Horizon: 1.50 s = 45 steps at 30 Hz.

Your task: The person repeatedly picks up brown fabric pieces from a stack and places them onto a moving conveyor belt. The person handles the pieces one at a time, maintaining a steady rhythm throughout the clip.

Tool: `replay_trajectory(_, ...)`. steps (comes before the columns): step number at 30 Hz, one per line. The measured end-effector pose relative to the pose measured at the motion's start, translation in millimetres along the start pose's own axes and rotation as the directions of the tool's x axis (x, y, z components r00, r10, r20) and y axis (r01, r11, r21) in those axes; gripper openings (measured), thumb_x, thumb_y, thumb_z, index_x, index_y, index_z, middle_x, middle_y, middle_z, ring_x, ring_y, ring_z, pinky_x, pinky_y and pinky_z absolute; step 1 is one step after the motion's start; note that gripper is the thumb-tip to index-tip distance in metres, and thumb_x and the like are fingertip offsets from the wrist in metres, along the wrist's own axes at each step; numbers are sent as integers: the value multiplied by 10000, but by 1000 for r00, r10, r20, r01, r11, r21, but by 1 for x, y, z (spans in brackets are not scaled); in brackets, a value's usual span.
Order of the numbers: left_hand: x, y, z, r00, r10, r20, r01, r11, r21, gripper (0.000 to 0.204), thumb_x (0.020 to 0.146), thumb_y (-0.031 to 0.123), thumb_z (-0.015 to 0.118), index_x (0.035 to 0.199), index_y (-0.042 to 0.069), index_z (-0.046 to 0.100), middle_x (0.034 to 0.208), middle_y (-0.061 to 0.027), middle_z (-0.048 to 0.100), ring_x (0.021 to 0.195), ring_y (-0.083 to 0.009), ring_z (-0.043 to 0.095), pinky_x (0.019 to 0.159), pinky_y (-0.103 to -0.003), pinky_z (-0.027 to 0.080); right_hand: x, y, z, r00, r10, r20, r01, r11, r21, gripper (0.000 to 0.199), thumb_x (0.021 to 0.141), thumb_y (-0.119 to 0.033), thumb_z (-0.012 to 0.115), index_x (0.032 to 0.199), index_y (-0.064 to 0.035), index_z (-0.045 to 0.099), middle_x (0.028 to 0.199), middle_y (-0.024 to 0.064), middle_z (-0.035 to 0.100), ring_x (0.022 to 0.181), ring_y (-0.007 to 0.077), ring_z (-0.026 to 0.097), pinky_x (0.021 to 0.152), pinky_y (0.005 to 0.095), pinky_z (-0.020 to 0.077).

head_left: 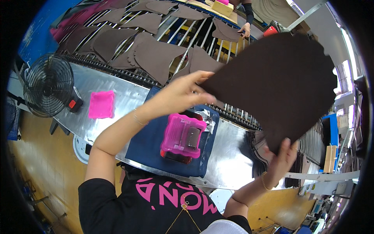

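A large dark brown cut sheet [278, 87], flat with a curved, notched far edge, is raised above the bench on the right. Its left corner lies between the thumb and fingers of my left hand [187, 93]. My right hand [283, 160] grips the sheet's narrow lower end. Below my left forearm, a pink plastic tray [171, 145] holding a small dark block sits on a dark blue cloth [146, 156]. Beside my right hand stands a stack of similar brown pieces [257, 150], partly hidden by the raised sheet.
Beyond the metal bench [83, 80], a roller conveyor [187, 35] carries several brown pieces [156, 54]. A black fan [48, 85] and another pink tray [101, 105] stand at left. Another person's hand [245, 29] is at the conveyor's far side.
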State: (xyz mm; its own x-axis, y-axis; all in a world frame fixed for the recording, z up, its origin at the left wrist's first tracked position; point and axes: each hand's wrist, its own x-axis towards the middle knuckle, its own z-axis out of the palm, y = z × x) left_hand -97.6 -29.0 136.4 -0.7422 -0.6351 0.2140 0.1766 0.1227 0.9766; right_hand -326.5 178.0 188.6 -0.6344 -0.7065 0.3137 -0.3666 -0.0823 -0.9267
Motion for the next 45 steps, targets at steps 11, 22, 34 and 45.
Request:
replay_trajectory(11, -113, 65, -111, 882, 224, -413, 62, 816, 575, 151, 893, 141, 607, 931, -3, 628, 678, -17, 611, 576, -67, 610, 484, -179, 444, -20, 54, 122, 791, -278, 545, 408, 903, -132, 140, 738, -67, 753, 838, 4, 686, 770, 79, 688, 673, 146, 625, 649, 249, 461)
replay_trajectory(22, -122, 22, -72, 940, -183, -287, 304, 831, 466, 117, 844, 77, 632, 809, -33, 612, 626, -47, 540, 550, -112, 617, 452, -222, 423, -39, 102, 53, 793, -272, 544, 512, 782, -355, 89, 735, -24, 708, 823, -23, 691, 812, 133, 665, 686, 278, 619, 704, 354, 472)
replay_trajectory(34, -35, -17, 38, 914, 197, 353, -398, 600, 694, 77, 668, 140, 726, 709, 104, 673, 774, -45, 455, 773, -232, 539, 557, -354, 434, -85, 96, -114, 997, 45, 67, -25, 962, -274, 88, 805, 49, 628, 892, 31, 632, 853, 68, 618, 773, 138, 553, 701, 247, 449)
replay_trajectory(45, 114, 61, 94, 873, 94, 479, -270, 910, 315, 355, 849, 268, 653, 1054, -20, 624, 502, -59, 491, 419, -106, 495, 445, -256, 424, 10, -2, -166, 990, -38, 139, 131, 642, -756, 146, 905, -125, 581, 987, -15, 629, 811, 49, 592, 746, 111, 517, 701, 247, 417)
